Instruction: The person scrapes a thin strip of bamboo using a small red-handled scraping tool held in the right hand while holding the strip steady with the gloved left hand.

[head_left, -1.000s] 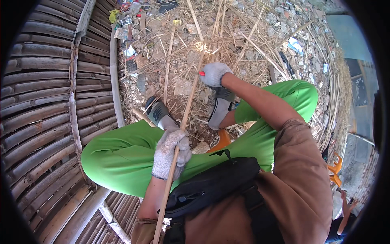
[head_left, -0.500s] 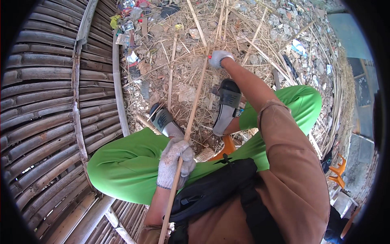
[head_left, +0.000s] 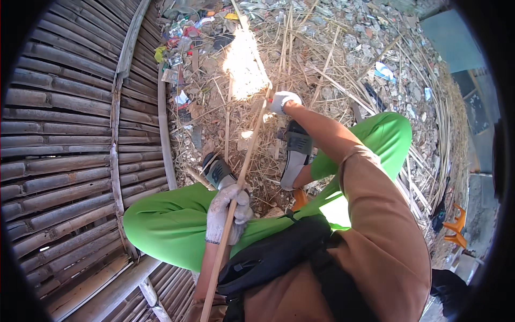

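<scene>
A long, thin bamboo strip (head_left: 248,155) runs from beside my waist up over the littered ground. My left hand (head_left: 229,208), in a greyish-white knit glove, is wrapped round it above my left thigh. Farther along, my right hand (head_left: 285,101), gloved in the same way, is closed right beside the strip. A small red bit (head_left: 271,100) shows at the right hand's fingers, next to the strip. What it belongs to is hidden by the glove, and I cannot tell whether these fingers also grip the strip.
A bamboo-slat wall (head_left: 64,129) rises on the left. Straw, loose strips and scraps cover the ground (head_left: 322,48). My sandalled feet (head_left: 298,142) stand below the strip. A black pouch (head_left: 273,252) lies across my waist. An orange plastic thing (head_left: 456,228) is at the right.
My right hand has come slightly nearer along the strip. The left hand keeps its hold. Bright light patches now lie on the ground and on my green trousers.
</scene>
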Demonstrator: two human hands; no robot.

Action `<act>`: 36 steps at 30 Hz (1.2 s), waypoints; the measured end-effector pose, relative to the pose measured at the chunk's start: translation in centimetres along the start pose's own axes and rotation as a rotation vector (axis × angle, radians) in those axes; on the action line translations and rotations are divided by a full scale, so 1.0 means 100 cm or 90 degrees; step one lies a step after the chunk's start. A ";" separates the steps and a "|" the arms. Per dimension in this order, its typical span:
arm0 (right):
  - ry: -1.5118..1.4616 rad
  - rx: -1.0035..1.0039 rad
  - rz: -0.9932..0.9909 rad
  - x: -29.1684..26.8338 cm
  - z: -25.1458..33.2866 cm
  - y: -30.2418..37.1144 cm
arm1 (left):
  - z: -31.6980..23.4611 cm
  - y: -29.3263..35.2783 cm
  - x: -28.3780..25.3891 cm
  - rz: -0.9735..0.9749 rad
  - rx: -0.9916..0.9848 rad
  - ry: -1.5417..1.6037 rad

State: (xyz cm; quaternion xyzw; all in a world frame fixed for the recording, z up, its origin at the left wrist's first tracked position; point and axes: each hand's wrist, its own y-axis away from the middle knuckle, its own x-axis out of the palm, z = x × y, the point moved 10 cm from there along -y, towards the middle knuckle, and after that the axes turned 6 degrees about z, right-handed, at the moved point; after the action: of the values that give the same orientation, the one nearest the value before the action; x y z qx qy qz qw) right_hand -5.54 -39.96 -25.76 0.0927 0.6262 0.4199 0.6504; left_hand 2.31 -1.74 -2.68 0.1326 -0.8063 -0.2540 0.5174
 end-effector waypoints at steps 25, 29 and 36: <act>-0.008 -0.120 -0.075 0.027 0.041 0.091 | 0.006 0.042 0.015 0.011 0.066 0.145; -0.018 -0.138 -0.043 0.009 0.103 0.155 | 0.007 0.040 0.000 0.012 0.043 0.156; -0.015 -0.245 -0.010 0.017 0.155 0.273 | 0.015 0.031 -0.007 0.062 0.035 0.131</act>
State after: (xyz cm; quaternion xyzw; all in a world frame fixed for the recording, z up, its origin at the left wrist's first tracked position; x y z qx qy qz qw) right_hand -3.69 -15.35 -6.26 -0.0334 0.5277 0.5254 0.6666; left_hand 1.40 1.58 -2.08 0.1330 -0.7609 -0.1913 0.6056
